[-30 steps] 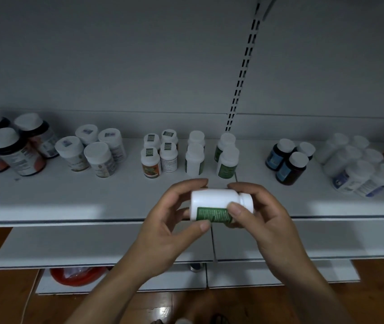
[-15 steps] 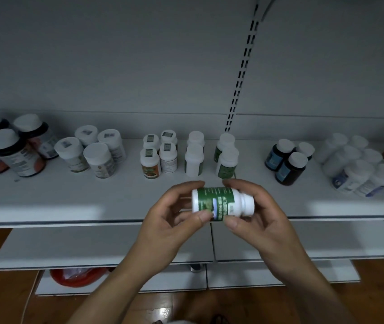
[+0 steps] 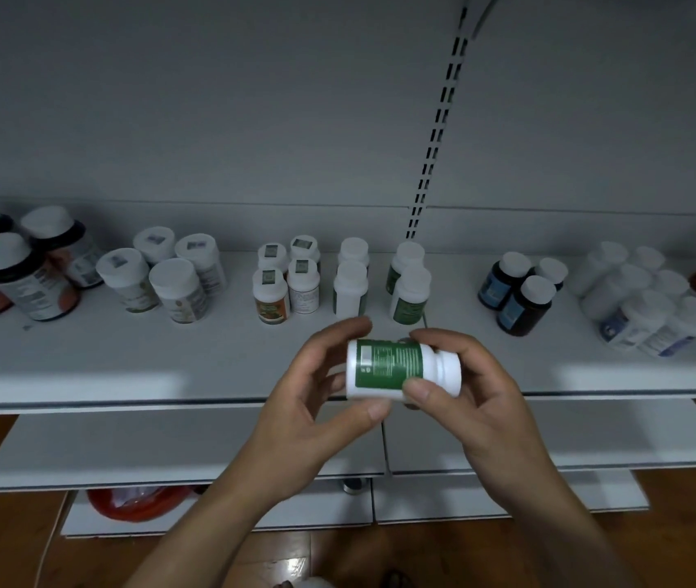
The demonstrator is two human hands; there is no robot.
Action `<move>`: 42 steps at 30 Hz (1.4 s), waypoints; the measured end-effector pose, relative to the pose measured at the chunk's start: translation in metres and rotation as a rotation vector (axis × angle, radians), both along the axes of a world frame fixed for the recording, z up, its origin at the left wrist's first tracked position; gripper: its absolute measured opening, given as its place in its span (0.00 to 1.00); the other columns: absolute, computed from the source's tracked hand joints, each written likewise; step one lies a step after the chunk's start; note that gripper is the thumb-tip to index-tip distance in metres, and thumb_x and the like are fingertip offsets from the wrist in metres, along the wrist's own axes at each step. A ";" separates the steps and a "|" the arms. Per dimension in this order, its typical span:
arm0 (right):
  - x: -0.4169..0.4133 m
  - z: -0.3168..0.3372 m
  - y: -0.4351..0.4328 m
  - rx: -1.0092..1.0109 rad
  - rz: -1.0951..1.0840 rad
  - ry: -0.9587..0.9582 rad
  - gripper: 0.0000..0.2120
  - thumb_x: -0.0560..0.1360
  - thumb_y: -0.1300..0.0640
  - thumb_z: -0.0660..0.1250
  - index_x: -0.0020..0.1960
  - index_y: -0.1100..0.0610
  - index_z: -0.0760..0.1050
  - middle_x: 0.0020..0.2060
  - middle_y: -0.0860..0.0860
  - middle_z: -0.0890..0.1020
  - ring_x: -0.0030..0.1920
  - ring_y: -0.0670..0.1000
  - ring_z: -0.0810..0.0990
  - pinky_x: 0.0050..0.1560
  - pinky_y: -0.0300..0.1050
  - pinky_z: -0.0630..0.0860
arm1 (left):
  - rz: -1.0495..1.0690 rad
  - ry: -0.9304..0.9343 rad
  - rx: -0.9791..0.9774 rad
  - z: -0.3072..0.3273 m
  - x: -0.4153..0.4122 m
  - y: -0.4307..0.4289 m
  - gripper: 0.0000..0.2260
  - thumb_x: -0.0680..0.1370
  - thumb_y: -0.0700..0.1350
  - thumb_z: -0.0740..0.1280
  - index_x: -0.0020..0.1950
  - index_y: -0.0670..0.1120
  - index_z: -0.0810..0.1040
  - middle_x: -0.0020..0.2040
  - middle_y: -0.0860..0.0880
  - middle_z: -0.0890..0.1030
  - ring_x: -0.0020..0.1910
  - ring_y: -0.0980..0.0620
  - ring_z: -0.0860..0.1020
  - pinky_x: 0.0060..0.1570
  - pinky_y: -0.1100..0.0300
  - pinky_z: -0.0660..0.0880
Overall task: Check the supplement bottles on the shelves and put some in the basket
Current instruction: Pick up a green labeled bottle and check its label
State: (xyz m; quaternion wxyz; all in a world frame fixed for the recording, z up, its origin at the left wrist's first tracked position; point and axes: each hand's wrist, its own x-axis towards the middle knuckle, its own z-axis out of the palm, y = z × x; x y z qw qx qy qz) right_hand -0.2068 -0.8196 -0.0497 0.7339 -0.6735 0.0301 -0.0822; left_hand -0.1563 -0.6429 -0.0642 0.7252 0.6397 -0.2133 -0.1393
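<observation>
While lying sideways, bottle [image 3: 397, 369] between both hands' grip.

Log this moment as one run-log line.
phase: label check | white bottle with green label: on its side, cap to the right | left hand: gripping base | right hand: gripping cap end | basket: not identifiable
</observation>
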 end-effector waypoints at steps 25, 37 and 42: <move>0.010 -0.002 0.006 0.030 -0.100 0.009 0.24 0.66 0.51 0.75 0.60 0.52 0.76 0.49 0.50 0.84 0.49 0.47 0.83 0.45 0.38 0.79 | 0.096 0.191 0.126 0.001 0.003 -0.017 0.22 0.74 0.60 0.58 0.49 0.44 0.82 0.42 0.43 0.85 0.39 0.50 0.84 0.41 0.60 0.80; 0.027 -0.015 0.009 -0.396 -0.085 0.035 0.19 0.69 0.50 0.77 0.56 0.41 0.76 0.51 0.37 0.81 0.54 0.40 0.79 0.51 0.35 0.77 | 0.145 -0.137 0.381 -0.027 0.011 -0.024 0.25 0.71 0.54 0.73 0.65 0.63 0.69 0.62 0.62 0.77 0.62 0.62 0.75 0.61 0.61 0.74; 0.055 -0.027 -0.012 -0.310 -0.315 0.090 0.12 0.73 0.50 0.73 0.55 0.49 0.78 0.52 0.44 0.82 0.49 0.37 0.79 0.45 0.27 0.73 | 0.284 -0.040 0.410 -0.045 0.019 -0.020 0.23 0.70 0.50 0.74 0.60 0.64 0.70 0.60 0.61 0.77 0.61 0.62 0.74 0.58 0.67 0.71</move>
